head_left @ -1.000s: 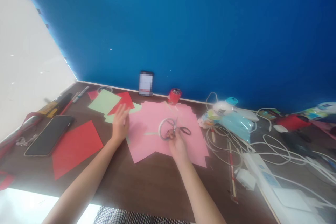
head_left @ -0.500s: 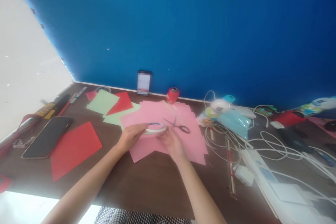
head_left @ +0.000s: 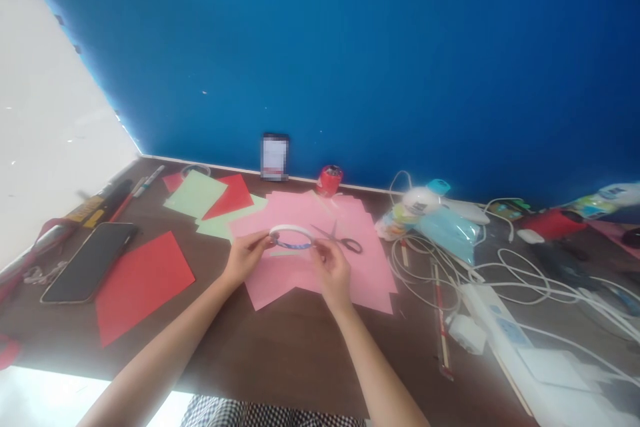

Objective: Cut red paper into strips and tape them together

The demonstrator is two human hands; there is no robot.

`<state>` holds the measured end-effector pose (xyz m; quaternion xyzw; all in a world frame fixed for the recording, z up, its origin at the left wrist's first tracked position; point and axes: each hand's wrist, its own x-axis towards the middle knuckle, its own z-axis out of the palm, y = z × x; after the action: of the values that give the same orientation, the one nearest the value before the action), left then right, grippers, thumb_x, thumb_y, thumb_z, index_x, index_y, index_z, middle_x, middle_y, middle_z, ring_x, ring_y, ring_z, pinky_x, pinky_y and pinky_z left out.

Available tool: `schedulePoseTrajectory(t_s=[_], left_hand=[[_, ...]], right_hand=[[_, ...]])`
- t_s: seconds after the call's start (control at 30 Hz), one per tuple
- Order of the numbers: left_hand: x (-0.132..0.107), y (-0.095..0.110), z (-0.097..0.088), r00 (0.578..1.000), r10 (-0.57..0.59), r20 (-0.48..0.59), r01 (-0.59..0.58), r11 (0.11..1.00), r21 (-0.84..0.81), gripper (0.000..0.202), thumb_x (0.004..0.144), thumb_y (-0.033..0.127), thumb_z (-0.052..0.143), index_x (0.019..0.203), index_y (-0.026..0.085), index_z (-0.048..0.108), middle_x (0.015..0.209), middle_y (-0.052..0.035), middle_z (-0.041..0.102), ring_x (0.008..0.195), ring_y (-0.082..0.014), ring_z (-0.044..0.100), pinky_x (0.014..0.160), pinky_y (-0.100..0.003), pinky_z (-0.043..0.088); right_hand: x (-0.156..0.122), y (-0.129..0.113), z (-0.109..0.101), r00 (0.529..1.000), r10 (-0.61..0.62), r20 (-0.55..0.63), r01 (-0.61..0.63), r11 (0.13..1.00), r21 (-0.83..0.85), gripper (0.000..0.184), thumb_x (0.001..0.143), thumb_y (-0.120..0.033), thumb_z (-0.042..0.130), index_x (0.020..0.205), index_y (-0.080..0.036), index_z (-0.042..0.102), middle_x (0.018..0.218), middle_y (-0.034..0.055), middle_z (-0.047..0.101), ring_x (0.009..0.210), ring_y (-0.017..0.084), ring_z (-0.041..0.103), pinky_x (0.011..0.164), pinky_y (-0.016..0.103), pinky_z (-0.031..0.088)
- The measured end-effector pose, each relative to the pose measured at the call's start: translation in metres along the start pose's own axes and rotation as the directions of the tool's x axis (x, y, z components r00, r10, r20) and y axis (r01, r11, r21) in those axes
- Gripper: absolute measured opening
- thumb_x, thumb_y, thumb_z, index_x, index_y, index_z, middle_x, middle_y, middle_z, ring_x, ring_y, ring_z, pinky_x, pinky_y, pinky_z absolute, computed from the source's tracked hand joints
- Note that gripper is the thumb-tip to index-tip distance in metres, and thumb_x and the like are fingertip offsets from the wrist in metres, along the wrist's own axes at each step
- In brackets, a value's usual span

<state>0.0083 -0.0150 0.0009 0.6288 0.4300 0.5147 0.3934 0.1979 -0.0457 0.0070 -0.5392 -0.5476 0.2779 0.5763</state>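
A white roll of tape point(head_left: 293, 229) with a blue inner ring is held up between my two hands, above the pink paper sheets point(head_left: 280, 287). My left hand point(head_left: 249, 255) pinches its left side with closed fingers. At the right side, my right hand point(head_left: 333, 268) grips it between thumb and fingers. Black-handled scissors point(head_left: 347, 243) lie partly spread on the pink sheets, just beyond my right hand. A thin pale strip point(head_left: 283, 253) shows on the pink paper below the roll.
Green sheets point(head_left: 194, 193) and a red sheet point(head_left: 145, 287) lie left, beside a black phone point(head_left: 90, 261). A red container point(head_left: 329, 180) stands at the back. Tangled white cables point(head_left: 425, 273), a power strip point(head_left: 500, 327) and a blue packet point(head_left: 447, 233) crowd the right. A blue wall point(head_left: 350, 67) rises behind.
The tape roll has tilted, so its blue inner ring now shows toward me. My right hand has closed onto the roll's right side; my left hand has shifted slightly left.
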Motion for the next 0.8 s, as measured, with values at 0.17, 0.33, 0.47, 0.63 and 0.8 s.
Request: schedulePoseTrajectory(t_s=[0.17, 0.33, 0.47, 0.63, 0.8], left_hand=[[0.003, 0.0, 0.002, 0.991, -0.121, 0.054, 0.13, 0.966, -0.224, 0.029, 0.079, 0.034, 0.058, 0.097, 0.014, 0.067, 0.096, -0.0061, 0.069, 0.092, -0.0229, 0.063, 0.083, -0.039, 0.054], [0.003, 0.0, 0.004, 0.986, -0.112, 0.121, 0.14, 0.957, -0.256, 0.035, 0.077, 0.032, 0.061, 0.107, 0.014, 0.059, 0.104, -0.0101, 0.066, 0.097, -0.0228, 0.061, 0.087, -0.04, 0.051], [0.004, 0.002, 0.004, 0.987, -0.108, 0.121, 0.132, 0.967, -0.217, 0.026, 0.077, 0.031, 0.06, 0.097, 0.014, 0.062, 0.099, -0.0089, 0.066, 0.092, -0.0209, 0.062, 0.087, -0.039, 0.05], [0.005, 0.0, 0.003, 0.969, -0.173, 0.176, 0.22, 0.93, -0.296, 0.025, 0.078, 0.033, 0.06, 0.093, 0.013, 0.059, 0.094, -0.0095, 0.066, 0.09, -0.0213, 0.063, 0.083, -0.04, 0.052], [0.005, -0.004, 0.003, 0.954, -0.192, 0.229, 0.256, 0.92, -0.297, 0.027, 0.076, 0.034, 0.061, 0.094, 0.013, 0.058, 0.095, -0.0109, 0.067, 0.092, -0.0227, 0.062, 0.083, -0.041, 0.05]], right_hand=[[-0.001, 0.001, 0.0, 0.999, -0.039, -0.001, 0.039, 0.999, -0.035, 0.018, 0.078, -0.031, 0.058, 0.09, -0.019, 0.062, 0.087, 0.0067, 0.063, 0.082, 0.019, 0.06, 0.072, 0.033, 0.048], [-0.001, -0.003, -0.002, 0.985, -0.17, -0.005, 0.169, 0.983, -0.074, 0.012, 0.079, -0.024, 0.057, 0.088, -0.019, 0.062, 0.084, 0.0056, 0.062, 0.08, 0.018, 0.059, 0.068, 0.031, 0.048], [-0.001, -0.009, -0.003, 0.964, -0.266, 0.023, 0.267, 0.957, -0.112, 0.012, 0.08, -0.021, 0.055, 0.09, -0.021, 0.062, 0.083, 0.0052, 0.062, 0.078, 0.017, 0.058, 0.066, 0.031, 0.048], [-0.003, -0.011, -0.003, 0.959, -0.277, 0.064, 0.282, 0.955, -0.095, 0.02, 0.076, -0.021, 0.061, 0.096, -0.021, 0.06, 0.088, 0.0062, 0.062, 0.082, 0.019, 0.059, 0.07, 0.033, 0.05], [-0.004, -0.007, -0.002, 0.966, -0.226, 0.123, 0.238, 0.967, -0.092, 0.017, 0.077, -0.023, 0.06, 0.094, -0.02, 0.06, 0.084, 0.0047, 0.065, 0.077, 0.017, 0.061, 0.069, 0.032, 0.051]])
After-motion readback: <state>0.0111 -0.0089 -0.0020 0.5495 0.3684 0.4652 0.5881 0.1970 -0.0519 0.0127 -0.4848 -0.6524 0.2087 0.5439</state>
